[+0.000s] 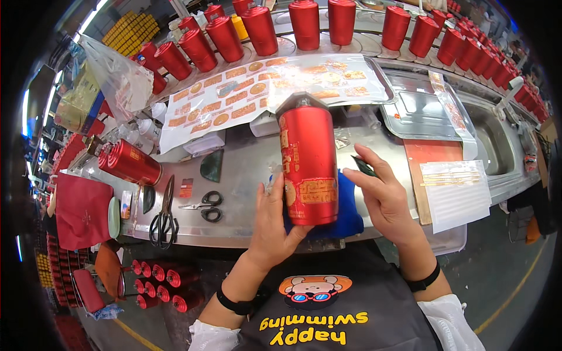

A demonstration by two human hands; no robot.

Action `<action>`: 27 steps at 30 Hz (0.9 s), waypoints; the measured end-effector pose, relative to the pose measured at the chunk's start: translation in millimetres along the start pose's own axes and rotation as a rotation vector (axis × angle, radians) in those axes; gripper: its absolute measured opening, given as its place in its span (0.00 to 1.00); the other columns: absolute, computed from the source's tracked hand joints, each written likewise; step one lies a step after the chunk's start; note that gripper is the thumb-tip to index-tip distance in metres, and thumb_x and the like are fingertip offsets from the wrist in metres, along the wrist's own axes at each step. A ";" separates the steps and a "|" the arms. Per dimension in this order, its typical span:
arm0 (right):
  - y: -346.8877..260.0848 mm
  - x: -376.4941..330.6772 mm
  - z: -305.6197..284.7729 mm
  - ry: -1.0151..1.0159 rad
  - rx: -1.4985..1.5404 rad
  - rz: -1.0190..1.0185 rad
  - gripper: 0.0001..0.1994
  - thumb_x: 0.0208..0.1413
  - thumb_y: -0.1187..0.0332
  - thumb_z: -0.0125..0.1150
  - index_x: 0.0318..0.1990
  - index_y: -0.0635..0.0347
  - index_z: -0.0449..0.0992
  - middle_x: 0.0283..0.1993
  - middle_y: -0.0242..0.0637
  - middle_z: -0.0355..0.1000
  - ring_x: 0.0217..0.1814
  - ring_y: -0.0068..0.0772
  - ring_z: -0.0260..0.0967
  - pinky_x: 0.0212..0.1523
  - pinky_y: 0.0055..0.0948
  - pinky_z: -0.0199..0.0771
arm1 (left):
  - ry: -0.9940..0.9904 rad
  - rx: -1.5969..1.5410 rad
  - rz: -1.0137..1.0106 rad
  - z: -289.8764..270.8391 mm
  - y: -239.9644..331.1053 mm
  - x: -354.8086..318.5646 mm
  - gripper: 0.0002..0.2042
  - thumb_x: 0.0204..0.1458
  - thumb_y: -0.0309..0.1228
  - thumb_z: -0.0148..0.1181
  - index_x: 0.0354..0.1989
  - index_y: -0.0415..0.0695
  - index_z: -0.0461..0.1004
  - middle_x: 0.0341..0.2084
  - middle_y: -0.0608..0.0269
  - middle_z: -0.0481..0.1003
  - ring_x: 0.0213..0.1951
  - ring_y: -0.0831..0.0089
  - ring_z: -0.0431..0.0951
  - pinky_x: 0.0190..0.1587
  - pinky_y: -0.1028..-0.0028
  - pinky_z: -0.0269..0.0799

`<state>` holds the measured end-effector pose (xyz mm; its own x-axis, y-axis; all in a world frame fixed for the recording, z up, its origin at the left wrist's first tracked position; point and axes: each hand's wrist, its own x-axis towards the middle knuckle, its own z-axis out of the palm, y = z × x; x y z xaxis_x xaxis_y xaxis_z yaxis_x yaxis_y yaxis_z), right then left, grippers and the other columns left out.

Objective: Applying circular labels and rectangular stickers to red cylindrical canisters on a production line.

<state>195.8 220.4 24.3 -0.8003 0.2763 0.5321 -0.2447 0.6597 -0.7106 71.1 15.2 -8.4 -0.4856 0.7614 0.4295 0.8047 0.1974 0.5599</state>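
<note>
My left hand is closed around the lower left side of a red metallic bottle with gold decals. The bottle stands nearly upright in view, its grey top pointing away from me. To the right, my right hand is apart from the bottle and pinches a small dark green scraper between thumb and fingers. Partly behind the bottle lies a blue cloth. Beyond it, a white sheet of gold decals spreads over the metal table.
Large scissors, small scissors and a green half-round scraper lie left. Red bottles stand beyond them. A metal tray, a decal strip sheet and a sink are right. Bottles line the conveyor.
</note>
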 end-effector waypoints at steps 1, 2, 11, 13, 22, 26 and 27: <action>-0.8 1.1 0.7 -0.013 -0.014 -0.018 0.24 0.47 0.88 0.49 0.52 0.57 0.74 0.61 0.53 0.62 0.62 0.51 0.62 0.59 0.37 0.64 | 0.001 -0.008 -0.006 0.0 0.5 -0.7 0.46 0.50 0.53 0.59 0.65 0.30 0.46 0.59 0.38 0.59 0.60 0.47 0.62 0.65 0.44 0.40; -2.0 2.0 2.0 0.001 0.003 0.022 0.21 0.47 0.87 0.50 0.50 0.59 0.75 0.60 0.52 0.63 0.61 0.51 0.63 0.58 0.37 0.65 | 0.001 -0.005 -0.019 -0.2 1.3 -1.2 0.46 0.50 0.54 0.59 0.65 0.29 0.46 0.60 0.38 0.58 0.61 0.47 0.61 0.65 0.45 0.40; -12.7 8.3 5.7 0.050 -0.057 0.054 0.12 0.46 0.70 0.67 0.38 0.61 0.75 0.58 0.54 0.63 0.58 0.54 0.63 0.55 0.41 0.65 | 0.048 -0.483 -0.149 -0.7 6.1 3.0 0.47 0.51 0.54 0.59 0.66 0.31 0.44 0.62 0.40 0.55 0.64 0.53 0.56 0.67 0.59 0.45; -12.9 9.2 7.4 0.001 -0.079 0.096 0.13 0.45 0.69 0.67 0.39 0.61 0.75 0.58 0.54 0.64 0.58 0.54 0.63 0.56 0.41 0.65 | 0.071 -0.542 -0.165 1.4 8.9 3.6 0.45 0.52 0.53 0.58 0.66 0.31 0.45 0.62 0.42 0.55 0.64 0.55 0.56 0.66 0.62 0.46; -17.6 -2.9 5.7 0.048 -0.098 -0.228 0.23 0.43 0.84 0.57 0.50 0.60 0.73 0.57 0.54 0.63 0.55 0.55 0.65 0.52 0.41 0.69 | 0.168 -0.547 -0.170 -14.6 13.1 20.5 0.29 0.55 0.36 0.56 0.61 0.32 0.56 0.58 0.49 0.60 0.60 0.63 0.59 0.63 0.67 0.50; -19.6 -17.3 12.0 0.061 -0.029 -0.297 0.29 0.36 0.87 0.58 0.53 0.64 0.67 0.55 0.53 0.64 0.53 0.53 0.66 0.50 0.41 0.70 | 0.165 -0.545 -0.153 -12.1 17.6 27.9 0.28 0.56 0.35 0.56 0.61 0.32 0.56 0.58 0.49 0.61 0.60 0.64 0.60 0.63 0.68 0.50; -19.2 -20.2 12.6 0.053 0.002 -0.288 0.29 0.34 0.87 0.59 0.51 0.65 0.67 0.52 0.51 0.65 0.52 0.52 0.66 0.50 0.41 0.70 | 0.173 -0.550 -0.151 -11.2 18.1 29.0 0.28 0.56 0.34 0.56 0.61 0.32 0.56 0.57 0.49 0.62 0.59 0.64 0.61 0.63 0.68 0.50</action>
<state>209.8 193.3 21.4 -0.6679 0.1138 0.7355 -0.4592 0.7147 -0.5276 67.8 33.9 22.2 -0.6664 0.6291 0.4002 0.4498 -0.0889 0.8887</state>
